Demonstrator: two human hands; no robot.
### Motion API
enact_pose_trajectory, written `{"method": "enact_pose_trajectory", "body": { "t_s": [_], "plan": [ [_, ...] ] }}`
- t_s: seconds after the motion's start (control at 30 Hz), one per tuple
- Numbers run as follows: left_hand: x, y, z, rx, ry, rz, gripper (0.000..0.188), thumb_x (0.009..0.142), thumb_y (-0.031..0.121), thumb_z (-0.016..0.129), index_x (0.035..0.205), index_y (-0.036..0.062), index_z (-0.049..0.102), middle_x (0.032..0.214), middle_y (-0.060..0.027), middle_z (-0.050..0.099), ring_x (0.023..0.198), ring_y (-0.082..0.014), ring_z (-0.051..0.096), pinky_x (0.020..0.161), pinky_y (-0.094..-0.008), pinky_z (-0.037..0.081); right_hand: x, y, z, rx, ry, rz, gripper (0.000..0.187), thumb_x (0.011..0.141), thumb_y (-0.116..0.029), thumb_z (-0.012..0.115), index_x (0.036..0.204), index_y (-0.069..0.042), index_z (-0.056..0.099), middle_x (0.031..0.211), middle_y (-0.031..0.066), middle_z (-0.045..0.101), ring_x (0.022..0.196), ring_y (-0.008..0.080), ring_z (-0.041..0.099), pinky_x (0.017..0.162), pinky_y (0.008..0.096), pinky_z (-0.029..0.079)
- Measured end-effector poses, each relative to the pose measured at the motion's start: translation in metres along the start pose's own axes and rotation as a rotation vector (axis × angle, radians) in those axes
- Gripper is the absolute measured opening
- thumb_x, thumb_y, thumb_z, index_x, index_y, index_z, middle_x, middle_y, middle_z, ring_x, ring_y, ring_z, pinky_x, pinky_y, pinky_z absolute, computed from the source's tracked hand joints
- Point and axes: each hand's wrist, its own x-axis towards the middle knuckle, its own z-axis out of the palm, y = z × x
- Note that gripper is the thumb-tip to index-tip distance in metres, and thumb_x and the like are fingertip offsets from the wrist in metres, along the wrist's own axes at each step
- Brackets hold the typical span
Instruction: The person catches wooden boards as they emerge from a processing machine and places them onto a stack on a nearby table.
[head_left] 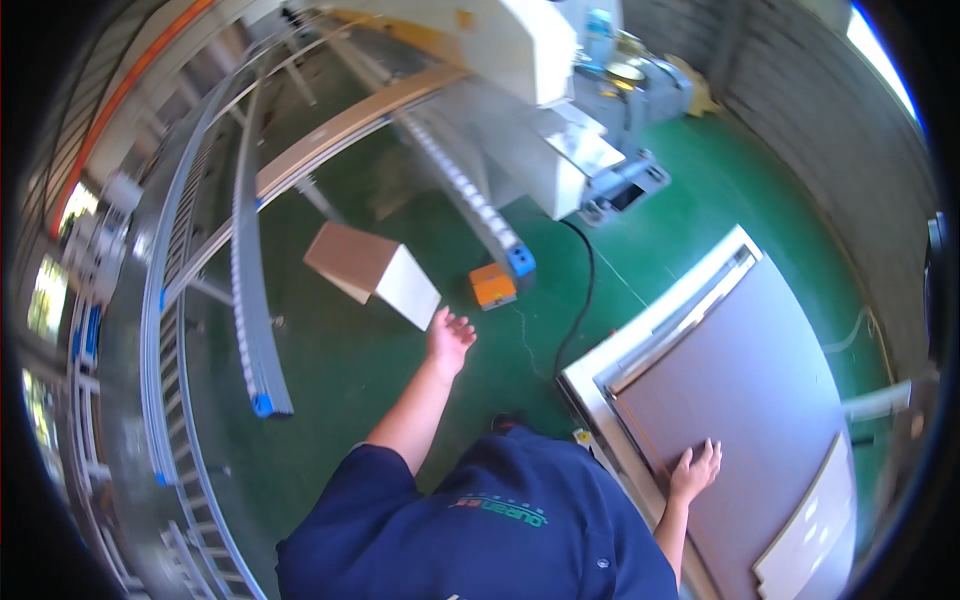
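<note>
My left hand (452,340) is held out over the green floor with its fingers apart and nothing in it. Just beyond its fingertips stands an angled, box-like piece (350,258) with a brown top and a white side; in this view the fingers come close to its lower corner, and I cannot tell whether they touch. My right hand (696,472) rests on a large flat grey-brown panel (740,370), fingers spread. That panel lies on a white-framed table (665,310) at my right.
Roller conveyor rails (262,340) run along the left, and another rail (465,190) ends near a small orange box (492,286). A brown board (350,125) spans the rails. A black cable (588,290) trails over the floor. A large white machine (540,60) stands ahead.
</note>
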Motion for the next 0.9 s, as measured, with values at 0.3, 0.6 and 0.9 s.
{"method": "enact_pose_trajectory", "body": {
  "t_s": [0.3,0.6,0.9],
  "plan": [
    [0.039,0.071,0.008,-0.147,0.027,0.254,0.051,0.086,0.044,0.060,0.116,0.0073,0.040,0.090,-0.0082,0.057,0.080,-0.0206,0.059,0.077,-0.0383,0.050,0.018,-0.003,0.014,-0.034,-0.069,0.019,0.049,0.081,-0.018,0.061,0.128,-0.006,0.053,0.140,0.0158,0.044,0.129,0.0359,0.039,0.108,0.0476,0.030],
    [0.116,0.168,0.011,-0.334,0.053,0.483,0.105,0.079,0.054,0.068,0.149,0.0029,0.009,0.128,-0.0183,0.040,0.110,-0.0289,0.053,0.098,-0.0439,0.045,0.016,-0.010,0.011,-0.015,-0.105,0.026,0.052,0.077,-0.013,0.063,0.127,-0.003,0.052,0.139,0.0186,0.044,0.128,0.0381,0.039,0.108,0.0472,0.031],
    [0.217,0.273,0.014,-0.533,-0.009,0.569,0.114,0.077,0.055,0.070,0.152,0.0099,-0.003,0.155,-0.0162,0.015,0.128,-0.0335,0.041,0.110,-0.0453,0.031,0.006,0.005,0.013,-0.157,-0.083,-0.176,0.048,0.084,-0.018,0.066,0.128,-0.001,0.054,0.127,0.0235,0.055,0.116,0.0373,0.052,0.100,0.0449,0.042]
  ]
}}
